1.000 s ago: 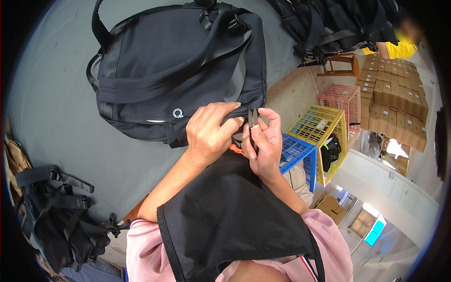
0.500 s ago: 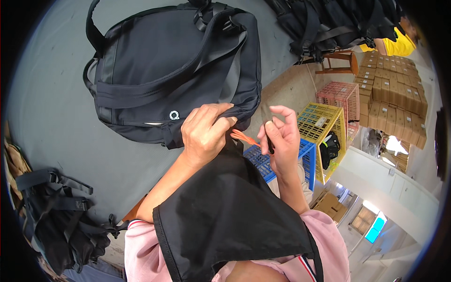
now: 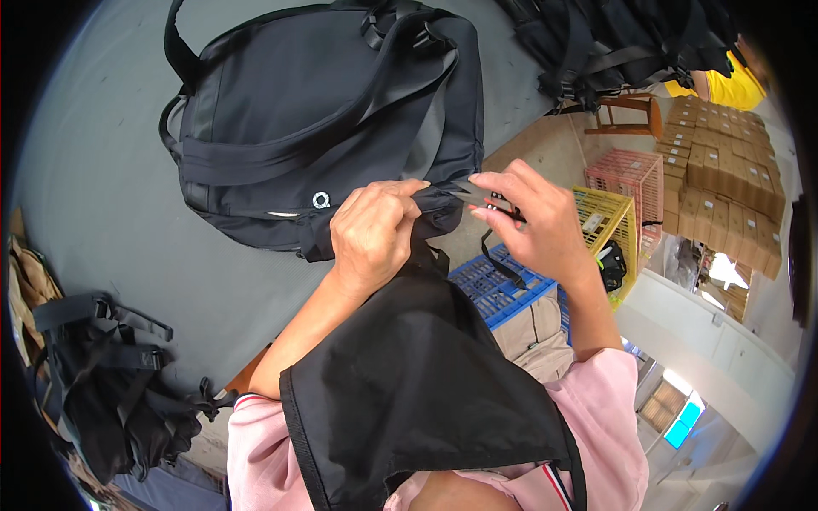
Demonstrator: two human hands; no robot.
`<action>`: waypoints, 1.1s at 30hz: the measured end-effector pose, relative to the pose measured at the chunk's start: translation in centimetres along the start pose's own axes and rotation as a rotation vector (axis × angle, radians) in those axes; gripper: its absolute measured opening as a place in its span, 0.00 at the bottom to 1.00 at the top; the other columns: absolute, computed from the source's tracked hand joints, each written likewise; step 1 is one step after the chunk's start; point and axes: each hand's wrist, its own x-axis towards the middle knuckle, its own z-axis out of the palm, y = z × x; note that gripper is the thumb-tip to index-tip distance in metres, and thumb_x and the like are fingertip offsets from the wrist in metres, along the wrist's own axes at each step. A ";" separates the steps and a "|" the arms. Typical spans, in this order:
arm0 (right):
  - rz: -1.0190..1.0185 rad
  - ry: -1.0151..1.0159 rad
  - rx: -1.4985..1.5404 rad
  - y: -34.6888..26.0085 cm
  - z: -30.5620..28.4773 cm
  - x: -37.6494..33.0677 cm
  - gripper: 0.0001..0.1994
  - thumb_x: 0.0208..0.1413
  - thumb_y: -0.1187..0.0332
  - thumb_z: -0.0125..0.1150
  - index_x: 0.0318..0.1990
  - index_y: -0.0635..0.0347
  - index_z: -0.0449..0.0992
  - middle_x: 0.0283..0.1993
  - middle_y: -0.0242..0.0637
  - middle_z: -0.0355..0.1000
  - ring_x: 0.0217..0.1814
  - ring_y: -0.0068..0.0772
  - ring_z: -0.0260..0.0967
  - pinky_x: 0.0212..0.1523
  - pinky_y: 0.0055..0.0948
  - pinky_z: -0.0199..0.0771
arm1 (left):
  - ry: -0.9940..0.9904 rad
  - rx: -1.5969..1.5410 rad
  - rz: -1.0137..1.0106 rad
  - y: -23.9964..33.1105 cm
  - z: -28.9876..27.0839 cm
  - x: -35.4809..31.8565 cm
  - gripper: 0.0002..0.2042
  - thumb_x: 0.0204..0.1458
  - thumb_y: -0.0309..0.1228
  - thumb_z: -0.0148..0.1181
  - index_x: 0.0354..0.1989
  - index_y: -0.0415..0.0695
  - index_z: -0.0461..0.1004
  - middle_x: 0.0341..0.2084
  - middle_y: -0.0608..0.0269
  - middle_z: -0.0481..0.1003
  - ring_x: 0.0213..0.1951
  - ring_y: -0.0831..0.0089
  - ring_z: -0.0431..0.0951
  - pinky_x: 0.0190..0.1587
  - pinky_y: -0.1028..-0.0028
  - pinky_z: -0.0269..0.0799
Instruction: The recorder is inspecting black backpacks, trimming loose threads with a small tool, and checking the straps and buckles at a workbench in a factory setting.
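A black backpack (image 3: 290,111) lies strap side up on the grey table, a small round white emblem near its near edge. My left hand (image 3: 372,232) is closed on the bag's near right corner, pinching the black fabric. In my right hand (image 3: 537,223) is a pair of thread snips (image 3: 490,203), held between thumb and fingers. The snips' metal blades point left and reach the bag's corner, just beside my left fingertips. Whether a thread lies between the blades is too small to tell.
More black bags lie at the far right (image 3: 622,51) and near left (image 3: 111,392) of the grey table (image 3: 94,187). Right of the table stand blue (image 3: 486,294), yellow (image 3: 609,217) and pink (image 3: 630,175) crates, a wooden stool (image 3: 626,115) and stacked cartons (image 3: 724,162). A person in yellow (image 3: 733,85) is beyond.
My right hand has moved up and left to the bag's corner, and the snips' blades now show there. The orange strands by my hands are out of sight. My left hand keeps its pinch.
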 end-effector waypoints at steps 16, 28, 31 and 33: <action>-0.332 -0.176 -0.121 1.2 -0.4 3.5 0.13 0.41 0.74 0.65 0.39 0.59 0.78 0.28 0.33 0.71 0.29 0.37 0.69 0.29 0.31 0.68 | -0.034 0.018 0.023 -0.2 -0.6 -0.3 0.16 0.29 0.09 0.57 0.24 0.42 0.61 0.31 0.56 0.80 0.31 0.63 0.80 0.33 0.73 0.72; -0.151 -0.143 0.071 1.0 0.1 2.7 0.13 0.42 0.78 0.62 0.39 0.59 0.79 0.27 0.36 0.70 0.26 0.35 0.67 0.26 0.29 0.66 | -0.019 0.059 0.069 -0.5 -0.7 -0.8 0.15 0.30 0.10 0.57 0.21 0.42 0.60 0.32 0.58 0.80 0.33 0.63 0.80 0.34 0.72 0.73; -0.172 -0.155 0.022 1.0 0.5 2.7 0.13 0.42 0.78 0.62 0.39 0.59 0.78 0.26 0.35 0.69 0.25 0.35 0.67 0.26 0.29 0.65 | -0.038 0.066 0.081 -0.6 -0.7 -1.0 0.15 0.30 0.10 0.57 0.21 0.43 0.60 0.33 0.59 0.80 0.34 0.62 0.80 0.34 0.72 0.73; -0.166 -0.153 -0.006 0.9 0.6 2.6 0.12 0.42 0.78 0.62 0.38 0.60 0.78 0.26 0.35 0.68 0.25 0.35 0.67 0.26 0.29 0.66 | -0.038 0.078 0.092 -0.7 -0.8 -1.1 0.15 0.30 0.10 0.57 0.21 0.43 0.60 0.33 0.59 0.80 0.35 0.62 0.80 0.35 0.72 0.73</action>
